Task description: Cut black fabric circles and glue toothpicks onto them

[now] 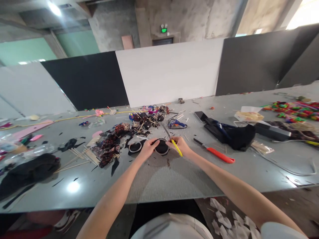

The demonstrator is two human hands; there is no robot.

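Two hands, as I watch remotely: the left hand's (149, 149) fingers pinch a pale ring (163, 154) with black cloth (161, 146) at the table (149, 187), the right hand's (181, 146) clamp a yellow-handled tool (177, 148), which, I judge, could nick the cloth if the ring slips.

"What glows green up there?"
"An exit sign (163, 30), on the concrete wall (196, 20)."
"And lower down?"
"A big white board (171, 73), beside a black board (86, 81)."
"On the floor (294, 203)?"
"Crumpled white scraps (223, 219)."
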